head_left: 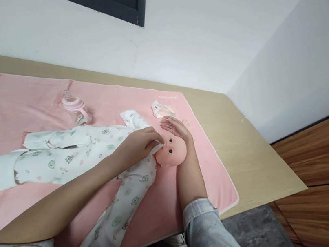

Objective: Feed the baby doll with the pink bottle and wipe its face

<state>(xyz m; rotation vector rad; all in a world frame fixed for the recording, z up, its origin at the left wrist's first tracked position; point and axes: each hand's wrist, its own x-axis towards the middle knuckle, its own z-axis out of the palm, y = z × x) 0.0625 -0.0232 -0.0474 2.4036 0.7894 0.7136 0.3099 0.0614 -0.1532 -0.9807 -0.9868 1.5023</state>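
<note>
A baby doll (173,155) lies on its back in white printed pajamas (94,150), its head toward the right. My left hand (142,143) pinches a small white wipe (156,147), pressed at the doll's mouth and chin. Beyond the doll's head my right hand (176,127) has its fingers stretched out, holding nothing between them. The doll's head rests against my right wrist and forearm. A small clear plastic packet (163,109) sits just past my right fingertips.
A pink baby bottle (76,111) with a handle lies beyond the doll's body. Everything rests on a pink blanket (220,185) spread over a wooden table (249,156). A white wall (184,46) borders the table's far side; wooden panels (327,157) stand at the right.
</note>
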